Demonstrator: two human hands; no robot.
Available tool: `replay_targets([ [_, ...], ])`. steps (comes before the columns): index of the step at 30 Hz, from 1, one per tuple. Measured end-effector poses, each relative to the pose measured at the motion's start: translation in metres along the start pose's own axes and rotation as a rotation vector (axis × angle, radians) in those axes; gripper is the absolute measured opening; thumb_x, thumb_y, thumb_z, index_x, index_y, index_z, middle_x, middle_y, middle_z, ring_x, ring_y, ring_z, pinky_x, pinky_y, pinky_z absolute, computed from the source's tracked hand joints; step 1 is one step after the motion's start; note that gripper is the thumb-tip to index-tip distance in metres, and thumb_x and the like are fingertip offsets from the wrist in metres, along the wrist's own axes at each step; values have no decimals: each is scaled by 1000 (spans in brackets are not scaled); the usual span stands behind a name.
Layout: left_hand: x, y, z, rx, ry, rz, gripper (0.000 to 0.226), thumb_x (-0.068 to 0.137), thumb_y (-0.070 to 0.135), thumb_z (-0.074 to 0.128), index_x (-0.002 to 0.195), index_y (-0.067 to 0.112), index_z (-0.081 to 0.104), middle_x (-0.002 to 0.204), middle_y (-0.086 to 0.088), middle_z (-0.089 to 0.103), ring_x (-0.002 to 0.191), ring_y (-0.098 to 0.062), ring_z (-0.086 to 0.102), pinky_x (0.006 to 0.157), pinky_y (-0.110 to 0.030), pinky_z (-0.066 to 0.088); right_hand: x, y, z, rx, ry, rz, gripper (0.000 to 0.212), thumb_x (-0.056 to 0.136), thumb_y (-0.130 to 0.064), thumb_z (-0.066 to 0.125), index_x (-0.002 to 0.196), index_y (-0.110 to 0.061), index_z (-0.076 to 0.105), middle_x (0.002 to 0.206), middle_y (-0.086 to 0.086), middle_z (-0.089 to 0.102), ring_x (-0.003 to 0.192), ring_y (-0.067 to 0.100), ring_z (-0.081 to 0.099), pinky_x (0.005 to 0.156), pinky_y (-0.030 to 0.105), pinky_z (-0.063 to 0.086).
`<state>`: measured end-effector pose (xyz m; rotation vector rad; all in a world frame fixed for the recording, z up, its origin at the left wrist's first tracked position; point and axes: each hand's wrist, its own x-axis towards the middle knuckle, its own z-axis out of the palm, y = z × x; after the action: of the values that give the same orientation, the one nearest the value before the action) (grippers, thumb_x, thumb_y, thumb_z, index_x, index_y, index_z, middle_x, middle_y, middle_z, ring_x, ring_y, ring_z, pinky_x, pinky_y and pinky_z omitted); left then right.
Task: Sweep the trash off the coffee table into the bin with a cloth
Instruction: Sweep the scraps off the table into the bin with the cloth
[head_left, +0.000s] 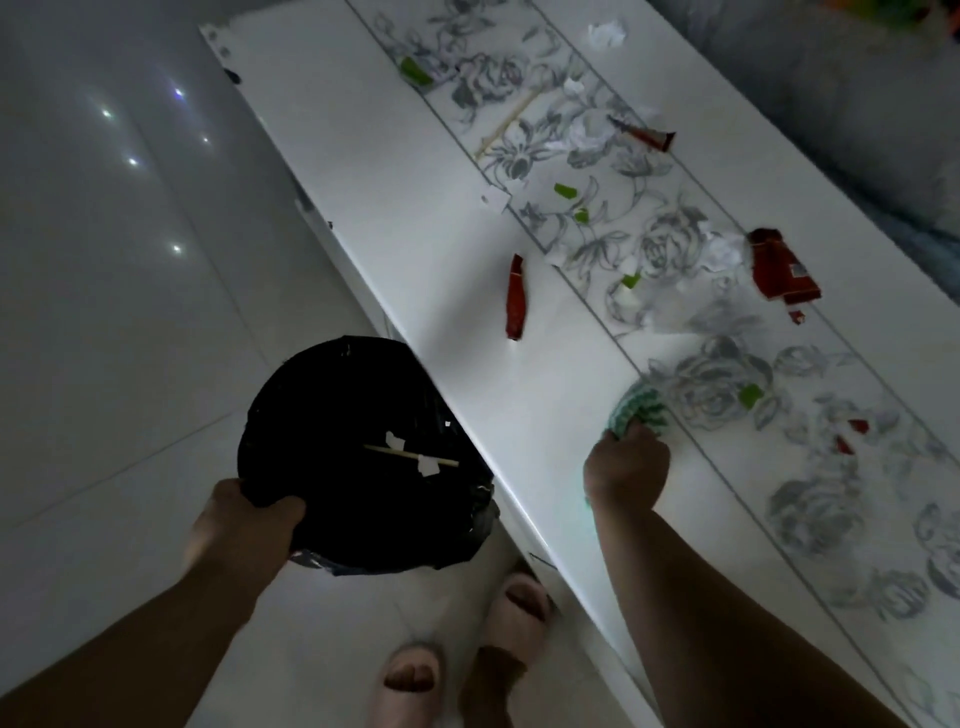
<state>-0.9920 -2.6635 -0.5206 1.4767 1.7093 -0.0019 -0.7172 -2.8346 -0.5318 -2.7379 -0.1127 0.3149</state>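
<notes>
My left hand (244, 525) grips the near rim of a round bin lined with a black bag (358, 457), held against the white coffee table's (441, 270) near edge. Inside the bin lie a wooden stick and white paper scraps. My right hand (626, 462) presses a bunched green cloth (639, 410) onto the table top. Trash is scattered beyond the cloth: a red wrapper (517, 299), a larger red packet (779, 267), green scraps (750, 396), crumpled white paper (722, 252) and a wooden stick (506, 127).
The table carries a grey floral strip down its middle. A grey sofa (857, 104) runs along the table's far side. Glossy white floor tiles (104, 312) lie to the left. My feet in pale slippers (467, 639) stand by the table's near edge.
</notes>
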Motion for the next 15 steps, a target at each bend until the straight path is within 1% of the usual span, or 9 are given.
replay_targets([
  [1, 7, 1, -2, -10, 2, -8, 36, 70, 23, 65, 91, -6, 59, 73, -25, 58, 66, -40, 57, 60, -37, 42, 4, -5, 3, 19, 18, 23, 33, 89, -5, 47, 118, 9, 54, 115, 30, 59, 111, 37, 52, 86, 30, 28],
  [3, 20, 6, -6, -18, -9, 0, 25, 75, 18, 65, 80, -5, 56, 66, -24, 53, 60, -35, 50, 58, -40, 39, 13, -12, 8, 41, 57, 43, 38, 87, -2, 47, 124, 7, 52, 118, 30, 58, 114, 38, 50, 88, 28, 28],
  [5, 33, 12, -9, -19, 25, -14, 23, 78, 14, 65, 76, -7, 55, 65, -28, 53, 58, -38, 52, 57, -41, 40, 21, -19, 12, 53, 65, 39, 44, 85, 1, 45, 128, 5, 50, 121, 30, 57, 118, 38, 48, 94, 28, 30],
  [7, 41, 19, -13, -41, 54, -23, 30, 74, 15, 65, 83, -13, 59, 66, -28, 56, 60, -37, 55, 57, -41, 41, 28, -27, 12, 96, 94, 71, 45, 85, 2, 45, 129, 5, 50, 123, 30, 57, 121, 39, 48, 100, 32, 33],
  [9, 48, 28, -17, -45, 58, -15, 42, 67, 22, 63, 87, -15, 59, 65, -27, 55, 60, -36, 55, 56, -44, 43, 34, -35, 11, 149, 154, 93, 43, 85, -3, 44, 126, 8, 52, 123, 32, 57, 120, 42, 49, 100, 35, 34],
  [11, 55, 36, -20, -24, 73, -31, 46, 61, 29, 59, 88, -9, 61, 71, -35, 61, 65, -48, 63, 59, -58, 53, 48, -41, 9, 184, 192, 142, 51, 83, -15, 37, 126, 11, 51, 121, 34, 57, 117, 44, 50, 98, 38, 37],
  [12, 56, 39, -21, -9, 89, -42, 46, 59, 30, 57, 86, -6, 62, 75, -38, 63, 69, -52, 65, 60, -61, 54, 58, -44, 8, 162, 183, 165, 52, 84, -17, 36, 126, 10, 50, 122, 33, 57, 117, 43, 51, 98, 39, 38],
  [13, 59, 41, -22, 0, 101, -48, 45, 58, 31, 57, 84, -5, 62, 76, -40, 64, 68, -52, 65, 58, -58, 54, 73, -47, 7, 139, 161, 180, 48, 86, -14, 39, 127, 9, 50, 123, 31, 57, 117, 41, 52, 98, 38, 38],
  [15, 65, 44, -25, 5, 108, -46, 46, 56, 31, 56, 83, -7, 62, 74, -42, 61, 58, -43, 61, 55, -45, 46, 105, -54, 1, 150, 123, 185, 39, 87, -7, 47, 124, 7, 52, 122, 29, 59, 116, 40, 53, 95, 37, 39],
])
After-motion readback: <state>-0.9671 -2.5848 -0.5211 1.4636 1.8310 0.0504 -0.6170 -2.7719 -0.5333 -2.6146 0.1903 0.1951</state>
